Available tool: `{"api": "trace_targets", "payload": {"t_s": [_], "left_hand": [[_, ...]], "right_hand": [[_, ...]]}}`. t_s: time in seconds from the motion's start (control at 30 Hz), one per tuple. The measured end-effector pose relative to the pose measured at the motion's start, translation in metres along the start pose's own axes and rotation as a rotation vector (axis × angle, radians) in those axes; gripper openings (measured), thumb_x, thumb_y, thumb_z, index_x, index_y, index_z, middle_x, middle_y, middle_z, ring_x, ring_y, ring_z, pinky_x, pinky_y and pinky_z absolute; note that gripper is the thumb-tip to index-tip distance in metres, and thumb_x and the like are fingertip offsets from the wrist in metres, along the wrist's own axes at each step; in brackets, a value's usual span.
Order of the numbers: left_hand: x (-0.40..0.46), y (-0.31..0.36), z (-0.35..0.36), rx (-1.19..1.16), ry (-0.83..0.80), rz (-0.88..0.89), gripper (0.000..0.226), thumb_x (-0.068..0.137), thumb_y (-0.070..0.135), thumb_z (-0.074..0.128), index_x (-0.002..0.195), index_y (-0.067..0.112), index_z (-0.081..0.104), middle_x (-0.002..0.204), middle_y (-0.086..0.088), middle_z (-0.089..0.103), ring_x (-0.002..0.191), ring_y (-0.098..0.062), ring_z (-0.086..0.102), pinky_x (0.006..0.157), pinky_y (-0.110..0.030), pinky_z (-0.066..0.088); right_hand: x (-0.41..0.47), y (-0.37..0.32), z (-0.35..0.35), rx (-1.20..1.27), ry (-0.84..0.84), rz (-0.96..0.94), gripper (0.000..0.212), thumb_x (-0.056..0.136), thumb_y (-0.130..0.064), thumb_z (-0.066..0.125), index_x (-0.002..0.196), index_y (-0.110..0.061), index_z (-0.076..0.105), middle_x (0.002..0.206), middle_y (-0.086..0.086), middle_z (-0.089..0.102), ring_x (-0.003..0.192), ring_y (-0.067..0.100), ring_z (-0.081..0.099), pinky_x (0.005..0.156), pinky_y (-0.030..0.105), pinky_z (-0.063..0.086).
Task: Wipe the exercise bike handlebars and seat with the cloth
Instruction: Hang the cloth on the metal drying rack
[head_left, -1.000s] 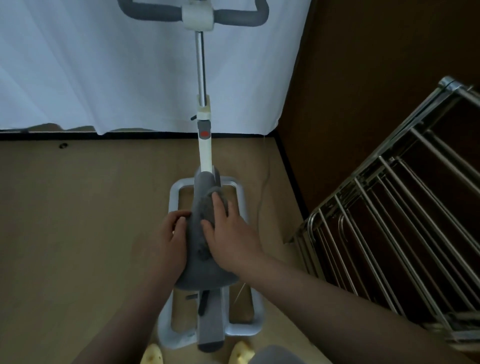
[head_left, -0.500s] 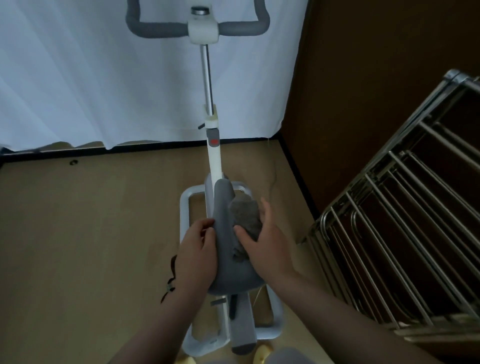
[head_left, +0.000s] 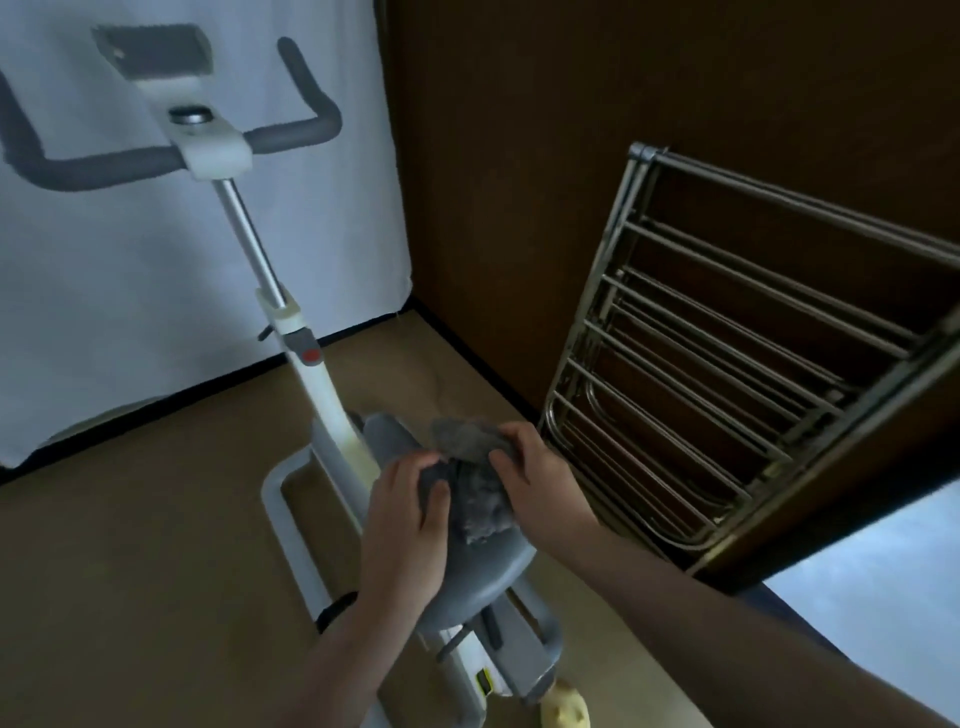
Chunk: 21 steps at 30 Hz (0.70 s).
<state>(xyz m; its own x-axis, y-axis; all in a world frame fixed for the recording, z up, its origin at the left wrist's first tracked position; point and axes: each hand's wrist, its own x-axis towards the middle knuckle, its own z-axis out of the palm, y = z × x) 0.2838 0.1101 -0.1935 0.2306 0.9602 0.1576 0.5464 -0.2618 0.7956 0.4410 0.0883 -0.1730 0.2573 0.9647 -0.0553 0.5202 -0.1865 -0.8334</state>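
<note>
Down low, both hands hold the grey cloth (head_left: 475, 483) bunched over the bike seat (head_left: 478, 566): left hand (head_left: 410, 525) fingers curled into its near edge, right hand (head_left: 540, 480) pinching the far side.

folded metal drying rack (head_left: 727, 374), white curtain (head_left: 130, 286)

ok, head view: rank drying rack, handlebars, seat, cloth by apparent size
1. drying rack
2. handlebars, cut off at the left edge
3. seat, partly hidden by the hands; it is nearer the camera, so its place against the handlebars is unsure
4. cloth
</note>
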Motion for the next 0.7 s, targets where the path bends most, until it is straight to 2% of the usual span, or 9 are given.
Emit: {"api": "trace_targets", "payload": {"t_s": [0.13,0.2,0.3,0.4,0.5,0.57,0.63,0.7], "left_hand": [[0.018,0.031,0.007,-0.028,-0.069,0.121,0.017,0.097,0.019,0.047,0.108,0.023,0.059,0.117,0.012,0.048,0.102,-0.002,0.048,0.088,-0.022,0.040],[0.026,0.048,0.015,-0.002,-0.129,0.183,0.015,0.097,0.020,0.047,0.104,0.022,0.061,0.120,0.013,0.046,0.104,0.000,0.047,0.088,-0.023,0.041],[0.038,0.076,0.034,0.017,-0.211,0.279,0.016,0.097,0.019,0.048,0.103,0.020,0.063,0.126,0.011,0.044,0.116,-0.006,0.045,0.094,-0.028,0.042],[0.048,0.108,0.056,0.066,-0.274,0.336,0.018,0.098,0.024,0.047,0.108,0.022,0.062,0.133,0.010,0.043,0.121,-0.008,0.044,0.092,-0.026,0.040],[0.054,0.142,0.084,0.105,-0.317,0.370,0.021,0.097,0.026,0.049,0.114,0.022,0.060,0.134,0.011,0.042,0.121,-0.007,0.045,0.089,-0.021,0.037],[0.058,0.164,0.106,0.107,-0.344,0.395,0.023,0.096,0.027,0.051,0.118,0.021,0.059,0.133,0.011,0.043,0.119,-0.009,0.047,0.094,-0.025,0.042],[0.061,0.186,0.130,0.126,-0.355,0.416,0.024,0.096,0.028,0.051,0.118,0.021,0.059,0.132,0.010,0.043,0.120,-0.010,0.047,0.097,-0.028,0.043],[0.065,0.210,0.153,0.126,-0.357,0.411,0.020,0.096,0.028,0.051,0.113,0.022,0.061,0.129,0.012,0.044,0.118,-0.008,0.047,0.094,-0.024,0.040]], "right_hand": [[-0.010,-0.006,-0.036,-0.073,0.123,0.036,0.022,0.103,-0.036,0.034,0.115,-0.027,0.050,0.099,-0.003,0.063,0.089,0.016,0.063,0.078,0.040,0.055],[-0.015,-0.005,-0.060,-0.112,0.172,0.024,0.022,0.102,-0.039,0.036,0.110,-0.027,0.053,0.094,-0.004,0.064,0.085,0.015,0.063,0.072,0.039,0.056],[-0.022,0.002,-0.102,-0.130,0.228,-0.001,0.016,0.097,-0.041,0.048,0.105,-0.028,0.055,0.089,-0.008,0.063,0.080,0.007,0.061,0.068,0.033,0.056],[-0.029,0.016,-0.144,-0.165,0.210,-0.006,0.019,0.092,-0.039,0.059,0.109,-0.033,0.051,0.095,-0.013,0.061,0.084,0.000,0.060,0.071,0.024,0.055],[-0.036,0.033,-0.183,-0.165,0.184,0.020,0.035,0.087,-0.029,0.066,0.115,-0.034,0.045,0.102,-0.013,0.061,0.087,0.004,0.062,0.073,0.028,0.058],[-0.039,0.046,-0.210,-0.168,0.174,0.023,0.040,0.086,-0.024,0.067,0.115,-0.032,0.041,0.105,-0.013,0.057,0.089,0.005,0.061,0.070,0.025,0.058],[-0.040,0.061,-0.240,-0.175,0.174,0.002,0.035,0.087,-0.023,0.066,0.112,-0.031,0.042,0.104,-0.015,0.057,0.091,0.006,0.061,0.067,0.024,0.057],[-0.037,0.076,-0.275,-0.211,0.167,-0.019,0.029,0.088,-0.028,0.066,0.108,-0.031,0.045,0.103,-0.013,0.060,0.092,0.005,0.062,0.074,0.029,0.058]]}}
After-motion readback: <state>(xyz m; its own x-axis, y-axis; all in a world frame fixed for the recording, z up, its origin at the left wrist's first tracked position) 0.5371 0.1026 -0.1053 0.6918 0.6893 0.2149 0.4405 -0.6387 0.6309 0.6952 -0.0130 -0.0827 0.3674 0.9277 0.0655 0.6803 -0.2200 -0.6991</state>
